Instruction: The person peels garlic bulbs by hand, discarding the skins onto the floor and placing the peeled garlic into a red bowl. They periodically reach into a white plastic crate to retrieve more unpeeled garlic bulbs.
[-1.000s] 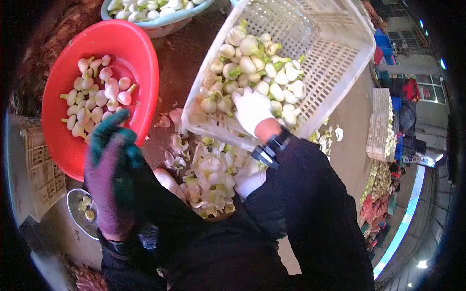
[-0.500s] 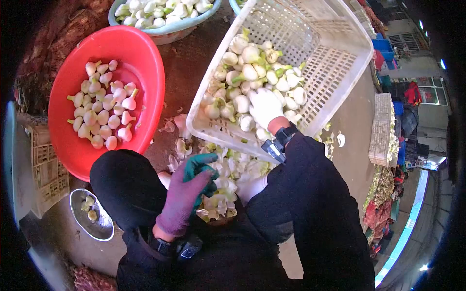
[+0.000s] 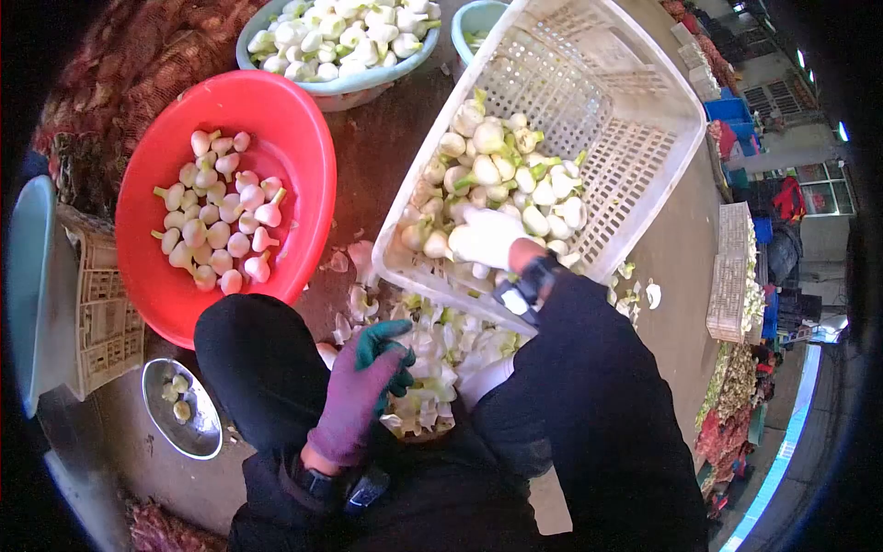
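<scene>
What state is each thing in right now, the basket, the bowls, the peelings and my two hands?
White basket: tilted, partly filled with untrimmed bulbs.
Red basin: partly filled with peeled bulbs.
Pale blue bowl: heaped with bulbs.
Metal dish: nearly empty, a few bits.
Peelings: piled loose on the ground.
Right hand: white glove, inside the basket on the bulbs.
Left hand: purple-and-green glove, at the peelings pile.

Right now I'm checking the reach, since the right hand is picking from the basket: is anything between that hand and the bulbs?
Nothing visible is. The right hand, in a white glove, already lies on the bulbs inside the tilted white basket. The left hand rests by the trimmings, outside the basket.
</scene>
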{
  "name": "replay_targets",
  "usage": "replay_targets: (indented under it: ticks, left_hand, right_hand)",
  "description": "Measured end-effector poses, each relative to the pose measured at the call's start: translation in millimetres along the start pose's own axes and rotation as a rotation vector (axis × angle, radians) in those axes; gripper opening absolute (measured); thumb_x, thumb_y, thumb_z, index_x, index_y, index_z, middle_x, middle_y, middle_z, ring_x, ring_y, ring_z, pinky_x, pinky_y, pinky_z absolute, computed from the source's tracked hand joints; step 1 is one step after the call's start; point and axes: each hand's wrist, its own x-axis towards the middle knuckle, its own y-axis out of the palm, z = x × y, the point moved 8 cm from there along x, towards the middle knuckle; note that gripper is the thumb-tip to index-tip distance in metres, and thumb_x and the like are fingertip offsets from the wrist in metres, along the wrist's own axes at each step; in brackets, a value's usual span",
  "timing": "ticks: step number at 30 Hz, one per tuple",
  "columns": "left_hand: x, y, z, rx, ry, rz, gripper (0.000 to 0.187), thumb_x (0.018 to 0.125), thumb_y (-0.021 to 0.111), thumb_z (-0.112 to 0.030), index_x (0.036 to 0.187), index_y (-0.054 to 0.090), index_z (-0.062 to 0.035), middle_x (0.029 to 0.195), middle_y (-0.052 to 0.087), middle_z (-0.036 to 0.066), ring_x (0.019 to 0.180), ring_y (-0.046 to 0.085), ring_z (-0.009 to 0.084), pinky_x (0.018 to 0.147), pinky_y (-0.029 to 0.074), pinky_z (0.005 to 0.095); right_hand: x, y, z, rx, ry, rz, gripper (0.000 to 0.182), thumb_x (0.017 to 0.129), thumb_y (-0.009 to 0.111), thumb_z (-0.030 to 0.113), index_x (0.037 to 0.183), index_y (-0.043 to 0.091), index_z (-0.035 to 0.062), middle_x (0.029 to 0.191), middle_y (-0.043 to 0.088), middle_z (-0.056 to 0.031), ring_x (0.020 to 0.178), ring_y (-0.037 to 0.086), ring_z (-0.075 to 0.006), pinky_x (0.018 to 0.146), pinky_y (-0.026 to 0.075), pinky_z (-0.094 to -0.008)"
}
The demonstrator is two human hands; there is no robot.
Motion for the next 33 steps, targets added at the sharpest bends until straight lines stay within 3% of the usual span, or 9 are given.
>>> replay_targets:
  ticks: [2, 4, 5, 6, 10, 14, 19, 24, 33]
  left_hand:
    - [8, 1, 8, -0.109, -0.011, -0.022, 0.037, 0.095, 0.054, -0.017, 0.129, 0.05, -0.0036, 0.091, 0.06, 0.004, 0.073, 0.057, 0.0108, 0.063, 0.047, 0.0241]
    - [18, 11, 11, -0.145, -0.041, 0.042, 0.039, 0.095, 0.054, -0.018, 0.13, 0.049, -0.0033, 0.091, 0.06, 0.005, 0.073, 0.057, 0.0113, 0.064, 0.047, 0.0246]
    - [21, 17, 14, -0.185, -0.054, 0.099, 0.04, 0.095, 0.054, -0.02, 0.131, 0.048, -0.0029, 0.091, 0.06, 0.005, 0.074, 0.057, 0.0117, 0.064, 0.047, 0.0251]
    - [22, 21, 7, 0.065, 0.1, 0.132, 0.038, 0.095, 0.056, -0.021, 0.128, 0.05, -0.0027, 0.09, 0.059, 0.004, 0.073, 0.057, 0.0117, 0.063, 0.046, 0.0246]
    - [25, 22, 20, -0.077, 0.007, 0.118, 0.034, 0.094, 0.058, -0.018, 0.124, 0.052, -0.0031, 0.088, 0.06, 0.003, 0.072, 0.056, 0.0108, 0.061, 0.045, 0.0238]
    - [6, 21, 17, 0.024, 0.021, 0.096, 0.028, 0.092, 0.06, -0.012, 0.118, 0.055, -0.0023, 0.088, 0.061, 0.002, 0.07, 0.055, 0.0081, 0.061, 0.044, 0.0215]
    - [-13, 24, 0, 0.102, 0.132, 0.058, 0.026, 0.09, 0.059, -0.006, 0.116, 0.057, -0.0005, 0.097, 0.064, 0.003, 0.08, 0.058, 0.008, 0.071, 0.047, 0.0221]
    - [-26, 25, 1, 0.075, 0.157, -0.008, 0.023, 0.088, 0.058, -0.006, 0.111, 0.057, 0.0003, 0.101, 0.064, 0.005, 0.085, 0.058, 0.0098, 0.075, 0.047, 0.0236]
    - [-24, 11, 14, -0.016, 0.133, -0.11, 0.021, 0.085, 0.051, -0.005, 0.104, 0.06, -0.0008, 0.081, 0.058, 0.001, 0.067, 0.053, 0.0075, 0.058, 0.043, 0.0218]
  right_hand:
    - [-9, 7, -13, 0.087, -0.444, -0.261, 0.051, 0.08, 0.066, 0.036, 0.118, 0.051, 0.0058, 0.089, 0.066, -0.0146, 0.083, 0.067, -0.0245, 0.07, 0.053, -0.0349]
    - [-72, 19, 7, 0.691, -0.306, -0.047, 0.052, 0.077, 0.07, 0.017, 0.122, 0.049, 0.0052, 0.101, 0.063, -0.0141, 0.093, 0.063, -0.0222, 0.081, 0.052, -0.0331]
    - [-79, 29, 7, 0.61, -0.582, -0.082, 0.058, 0.078, 0.068, 0.014, 0.13, 0.045, 0.0049, 0.107, 0.061, -0.0135, 0.101, 0.06, -0.0211, 0.088, 0.05, -0.0322]
    - [-92, 41, 7, 0.662, -0.522, -0.019, 0.063, 0.077, 0.068, 0.012, 0.134, 0.041, 0.0046, 0.111, 0.059, -0.0132, 0.105, 0.058, -0.0209, 0.09, 0.048, -0.0321]
    - [-141, 79, 21, 1.136, -0.549, -0.059, 0.082, 0.072, 0.075, 0.008, 0.141, 0.032, 0.0028, 0.121, 0.051, -0.0166, 0.11, 0.054, -0.0273, 0.095, 0.045, -0.0357]
    - [-167, 80, 24, 0.708, -0.491, -0.363, 0.075, 0.067, 0.081, 0.01, 0.129, 0.04, 0.0038, 0.121, 0.049, -0.0175, 0.111, 0.052, -0.0321, 0.094, 0.043, -0.041]
    - [-206, 68, 53, 0.406, -0.783, -0.65, 0.075, 0.057, 0.081, 0.008, 0.122, 0.043, 0.0065, 0.119, 0.048, -0.0188, 0.106, 0.052, -0.0394, 0.09, 0.044, -0.0441]
    - [-220, 85, 59, 0.37, -0.751, -0.781, 0.076, 0.053, 0.082, 0.009, 0.12, 0.046, 0.0082, 0.115, 0.047, -0.0181, 0.1, 0.052, -0.0396, 0.084, 0.044, -0.0477]
    - [-218, 102, 67, 0.172, -0.667, -0.809, 0.075, 0.055, 0.079, 0.007, 0.122, 0.045, 0.008, 0.117, 0.047, -0.0191, 0.102, 0.052, -0.041, 0.087, 0.044, -0.0466]
